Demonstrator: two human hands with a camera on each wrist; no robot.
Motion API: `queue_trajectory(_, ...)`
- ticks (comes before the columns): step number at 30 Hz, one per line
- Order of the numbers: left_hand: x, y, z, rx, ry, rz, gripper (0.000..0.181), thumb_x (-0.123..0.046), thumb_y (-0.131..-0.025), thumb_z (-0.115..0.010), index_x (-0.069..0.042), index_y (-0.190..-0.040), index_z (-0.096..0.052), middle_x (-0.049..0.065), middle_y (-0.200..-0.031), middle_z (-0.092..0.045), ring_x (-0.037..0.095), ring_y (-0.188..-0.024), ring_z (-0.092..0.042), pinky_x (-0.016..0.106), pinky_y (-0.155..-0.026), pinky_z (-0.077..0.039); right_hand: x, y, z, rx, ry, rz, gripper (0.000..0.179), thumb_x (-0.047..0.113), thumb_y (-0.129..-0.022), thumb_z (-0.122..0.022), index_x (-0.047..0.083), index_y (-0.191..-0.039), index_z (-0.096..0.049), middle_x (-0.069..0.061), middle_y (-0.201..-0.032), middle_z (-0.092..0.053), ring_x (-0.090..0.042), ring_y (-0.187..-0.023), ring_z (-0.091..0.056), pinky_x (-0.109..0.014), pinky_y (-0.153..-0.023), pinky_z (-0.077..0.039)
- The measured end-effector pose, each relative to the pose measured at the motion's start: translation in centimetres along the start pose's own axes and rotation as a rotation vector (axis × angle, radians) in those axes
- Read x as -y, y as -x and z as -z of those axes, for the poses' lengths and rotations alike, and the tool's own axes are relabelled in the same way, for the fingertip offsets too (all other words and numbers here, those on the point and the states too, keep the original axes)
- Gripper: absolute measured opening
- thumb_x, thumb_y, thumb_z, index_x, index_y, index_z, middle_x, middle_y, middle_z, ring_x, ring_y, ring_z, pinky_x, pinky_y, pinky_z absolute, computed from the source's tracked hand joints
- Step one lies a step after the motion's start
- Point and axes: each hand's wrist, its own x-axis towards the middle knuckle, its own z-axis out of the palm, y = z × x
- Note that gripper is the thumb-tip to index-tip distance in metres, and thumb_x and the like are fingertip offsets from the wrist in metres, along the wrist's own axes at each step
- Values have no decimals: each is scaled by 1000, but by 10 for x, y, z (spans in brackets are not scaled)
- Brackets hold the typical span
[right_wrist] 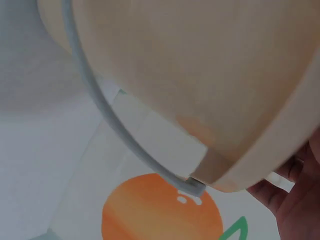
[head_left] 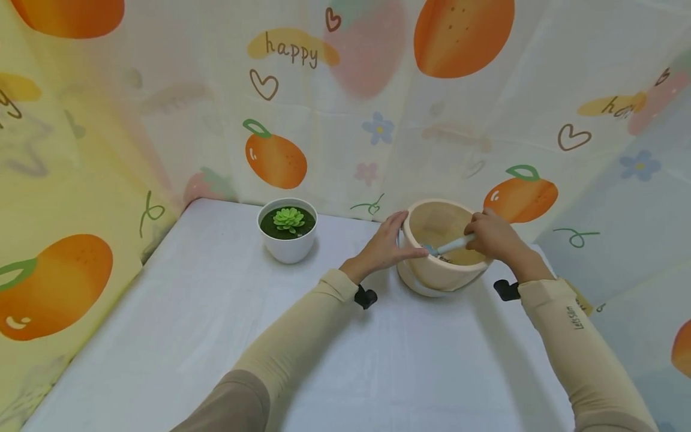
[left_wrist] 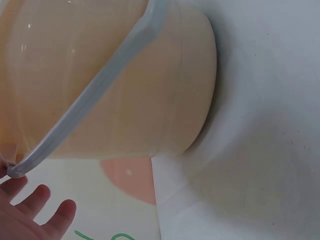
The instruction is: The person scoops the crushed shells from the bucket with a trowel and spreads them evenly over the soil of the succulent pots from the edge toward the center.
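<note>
Nearest the camera, a brownish upper sleeve [head_left: 232, 402] meets the cream left sleeve [head_left: 294, 336], while the cream right sleeve [head_left: 588, 354], with small dark lettering, comes in from the other side, both lying over a white-covered table [head_left: 421, 366]. A black wrist piece [head_left: 366, 297] sits at the left cuff and another black piece [head_left: 507, 290] at the right. Beyond the cuffs, the left hand [head_left: 380, 246] rests on the left side of a cream bucket [head_left: 450, 277], its thumb along the rim and its fingers spread apart against the outside, close to where the bluish-grey carrying handle [left_wrist: 95, 95] joins. The bucket stands upright towards the table's far right. Over its right rim the right hand [head_left: 495, 240] is clamped on the pale handle of a tool [head_left: 456, 243] whose light-blue end reaches the inner wall near the left thumb. Well to the left, near the far edge, a green succulent [head_left: 288, 220] stands in a white pot [head_left: 288, 250]; behind everything hangs a pale cloth [head_left: 335, 144] printed with oranges, hearts and the word "happy"
</note>
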Motion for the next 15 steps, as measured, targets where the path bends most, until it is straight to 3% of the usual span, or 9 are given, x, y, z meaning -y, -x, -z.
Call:
queue_trajectory(5,1,-1,0,0,-10,-11,101,-48,-77,-78,-11,-154,-24,7,-161,-24,24,-146,-29,43,-117,-33,2,-3,6,40,-197,-66,25,14,-78,-77,-2,-97,-73,-16,-91,-64,-29,-83,-52,-38,-74,-45)
queue_trajectory(9,2,-3,0,-12,-20,-27,101,-48,-77,-79,-9,-153,-26,8,-160,-26,24,-144,-32,42,-116,-34,4,-7,7,-4,-424,-174,31,19,-82,-77,-2,-102,-69,-16,-91,-65,-26,-81,-54,-32,-71,-44)
queue_trajectory(15,2,-2,-1,-4,11,-19,100,-48,-77,-78,-10,-153,-26,8,-160,-26,25,-144,-32,45,-115,-35,13,-14,-2,-65,-848,-339,39,23,-87,-73,-8,-108,-64,2,-76,-67,-14,-70,-66,-22,-68,-55)
